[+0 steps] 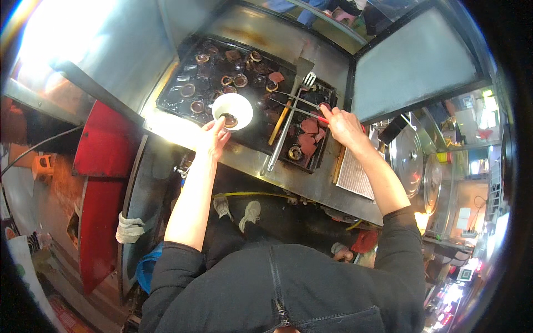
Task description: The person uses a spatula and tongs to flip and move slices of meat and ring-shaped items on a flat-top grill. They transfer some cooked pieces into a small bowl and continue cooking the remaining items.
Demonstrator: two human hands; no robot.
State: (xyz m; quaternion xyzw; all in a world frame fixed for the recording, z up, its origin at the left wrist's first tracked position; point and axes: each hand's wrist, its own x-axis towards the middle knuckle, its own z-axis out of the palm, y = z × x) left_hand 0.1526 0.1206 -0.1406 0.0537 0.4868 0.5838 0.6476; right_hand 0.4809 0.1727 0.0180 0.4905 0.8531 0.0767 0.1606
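Note:
My left hand (215, 137) holds a white bowl (239, 102) by its near rim, tilted above the front edge of a dark griddle (166, 98). A round brown item (230, 120) shows inside the bowl. In my right hand (341, 125) are metal tongs with red grips (310, 113), their tips spread over the griddle. Beneath the tongs lie a slotted metal utensil (281, 145) and a spatula with a wooden handle (277, 129). Ring-shaped brown pieces (240, 80) are scattered over the griddle. Dark red slabs (307, 143) lie at its right end.
The steel counter edge (250, 160) runs in front of me. A ridged tray (357, 172) lies right of the griddle, near large round metal lids (406, 156). Metal walls and a framed panel (416, 62) surround the cooking area. A folded cloth (130, 229) hangs at the left.

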